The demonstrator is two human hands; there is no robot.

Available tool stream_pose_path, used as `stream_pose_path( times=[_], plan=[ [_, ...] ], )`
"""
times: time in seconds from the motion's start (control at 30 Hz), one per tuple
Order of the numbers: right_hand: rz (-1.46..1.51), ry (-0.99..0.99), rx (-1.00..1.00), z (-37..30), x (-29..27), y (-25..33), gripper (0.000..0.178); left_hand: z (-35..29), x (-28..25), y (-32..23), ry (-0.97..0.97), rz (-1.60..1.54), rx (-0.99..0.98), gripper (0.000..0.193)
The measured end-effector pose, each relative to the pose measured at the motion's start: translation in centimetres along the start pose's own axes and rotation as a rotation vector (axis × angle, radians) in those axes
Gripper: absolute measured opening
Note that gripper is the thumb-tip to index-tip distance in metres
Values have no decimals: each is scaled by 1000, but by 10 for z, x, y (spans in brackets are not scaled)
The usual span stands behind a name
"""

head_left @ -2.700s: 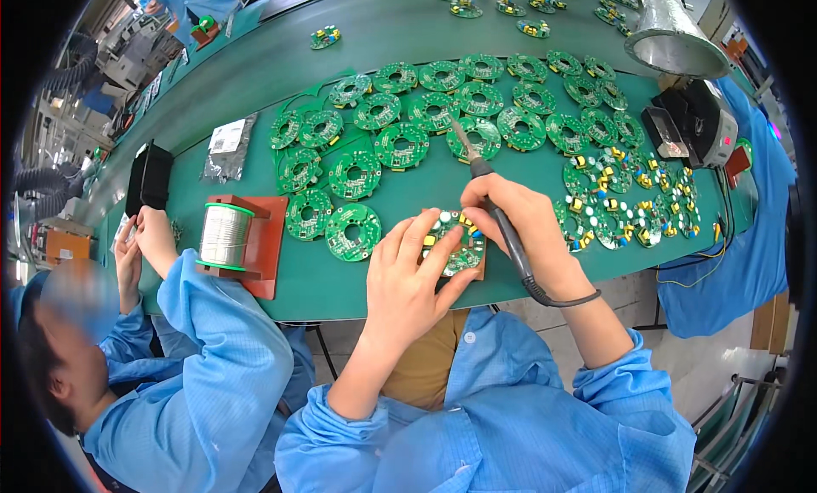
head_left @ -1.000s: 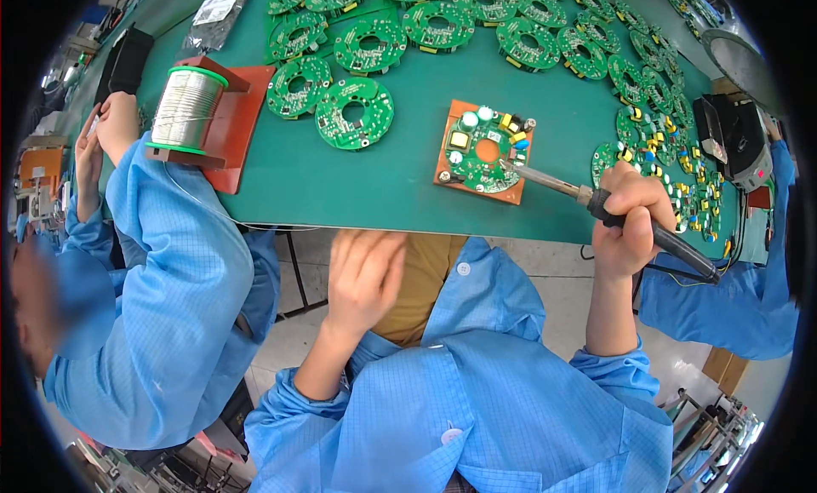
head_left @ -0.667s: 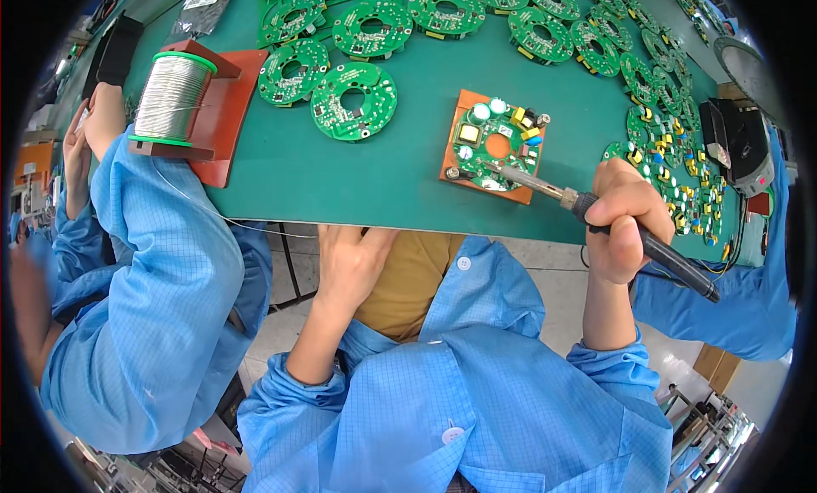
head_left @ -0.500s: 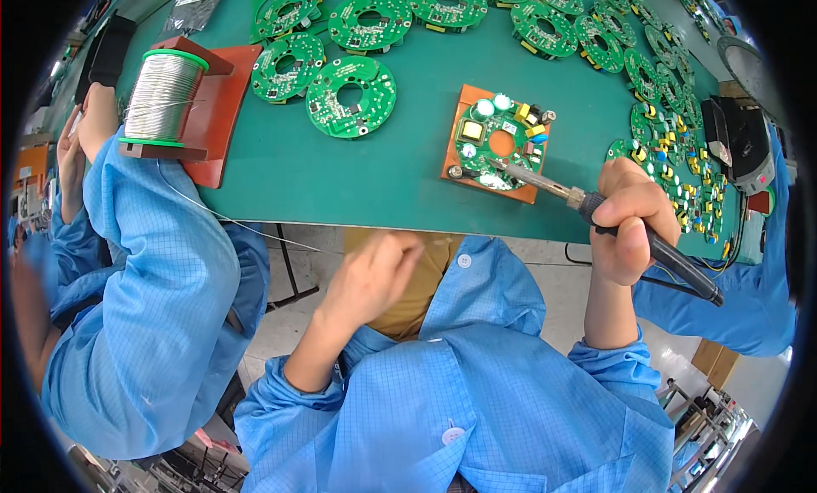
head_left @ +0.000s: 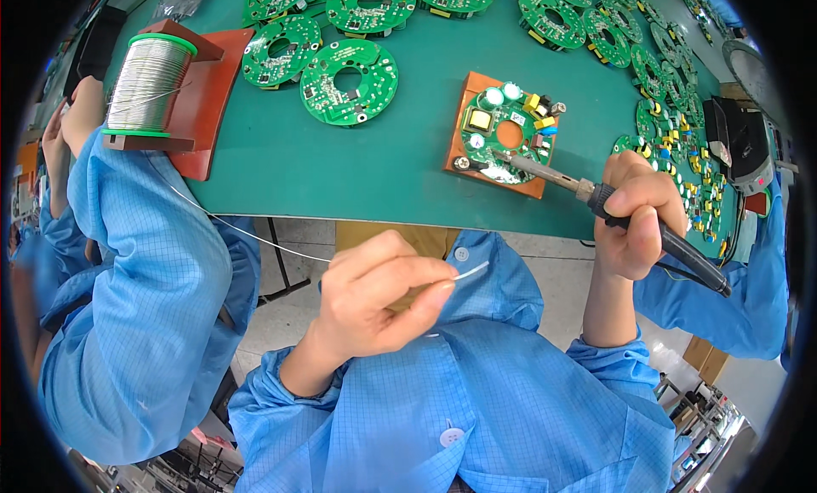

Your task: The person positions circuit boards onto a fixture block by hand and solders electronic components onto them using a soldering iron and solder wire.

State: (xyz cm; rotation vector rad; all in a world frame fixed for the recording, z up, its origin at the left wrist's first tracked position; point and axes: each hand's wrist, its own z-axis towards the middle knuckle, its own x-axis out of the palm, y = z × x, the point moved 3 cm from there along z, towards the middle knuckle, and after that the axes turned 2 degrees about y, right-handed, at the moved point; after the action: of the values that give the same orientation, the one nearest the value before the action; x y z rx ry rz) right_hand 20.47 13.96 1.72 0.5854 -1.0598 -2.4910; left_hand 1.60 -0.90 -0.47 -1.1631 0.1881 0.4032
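Observation:
My left hand (head_left: 379, 299) is closed in a pinch on solder wire (head_left: 473, 272), whose short free end sticks out past the fingertips. From behind the hand the wire trails left toward a spool of solder (head_left: 146, 84) on a reddish-brown stand. In my right hand (head_left: 640, 214) is a soldering iron (head_left: 549, 176), gripped by its dark handle. Its tip meets or hovers just over the near part of a round green circuit board (head_left: 485, 121); contact cannot be made out. The board, with capacitors and yellow parts, sits on an orange-brown block (head_left: 457, 148).
Several round green boards (head_left: 345, 83) lie along the table's far side. More populated boards (head_left: 681, 169) cover the right, beside a black device (head_left: 742, 144). At the left, a co-worker's blue sleeve (head_left: 149, 263) reaches past the spool. The table edge (head_left: 357, 219) runs before me.
My left hand has come up and forward; the pinched solder wire now shows clearly beyond its fingertips. The iron stays at the board, and the view has shifted slightly.

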Motion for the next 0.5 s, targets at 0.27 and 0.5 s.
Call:
stream_pose_path(
  times=[0.27,0.5],
  plan=[
    [46,-68,21,1,-2,-3,29,5,-5,2,-126,-19,-54,15],
    [2,-20,29,3,-2,2,29,5,-6,5,-187,-43,-130,12]
  ],
)
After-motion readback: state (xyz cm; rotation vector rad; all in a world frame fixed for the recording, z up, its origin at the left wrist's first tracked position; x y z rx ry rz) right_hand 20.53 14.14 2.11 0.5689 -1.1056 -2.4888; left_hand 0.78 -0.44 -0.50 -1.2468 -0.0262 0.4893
